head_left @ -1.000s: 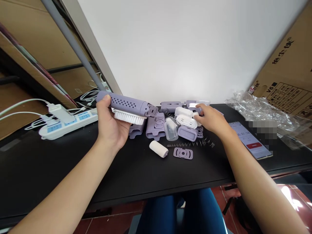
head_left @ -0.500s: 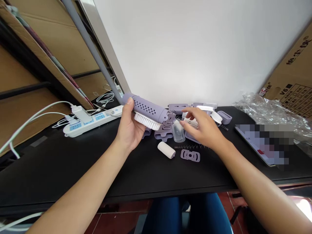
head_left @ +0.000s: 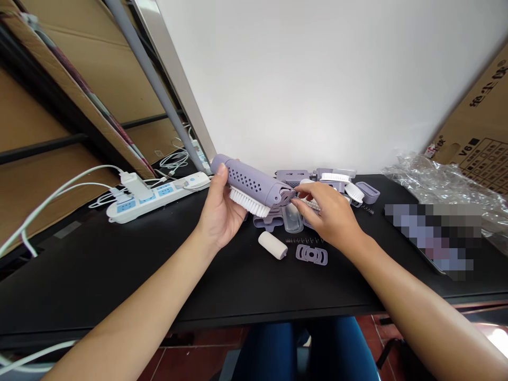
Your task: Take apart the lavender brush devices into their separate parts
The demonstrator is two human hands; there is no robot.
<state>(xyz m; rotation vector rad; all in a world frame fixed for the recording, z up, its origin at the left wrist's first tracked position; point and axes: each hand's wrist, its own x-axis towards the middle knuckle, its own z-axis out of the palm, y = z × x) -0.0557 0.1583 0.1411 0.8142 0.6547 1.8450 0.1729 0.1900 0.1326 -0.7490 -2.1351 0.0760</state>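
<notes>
In my left hand (head_left: 224, 219) is a purple cleaning brush (head_left: 251, 179) with a perforated body and white bristles on its underside. The thumb lies over the top and the brush tilts down to the right above the table. My right hand (head_left: 333, 211) has its thumb and index finger pinched at the flap-like end cap (head_left: 286, 196) of the brush; the exact contact is partly hidden. Below on the table lie a white roller (head_left: 272, 245), a flat purple slotted plate (head_left: 311, 254) and a clear plastic container (head_left: 292, 219).
More purple parts and white brushes (head_left: 354, 192) are clustered against the white panel (head_left: 301, 79). A power strip (head_left: 159, 197) with plugged-in cables stands at left. At right are a blurred-out tablet-like device (head_left: 432, 238), crumpled clear plastic (head_left: 448, 180) and a cardboard box (head_left: 476, 137).
My right hand has come left to the brush's end and its fingers have closed in there. The end cap sits closer to the body. The brush has shifted slightly right in view.
</notes>
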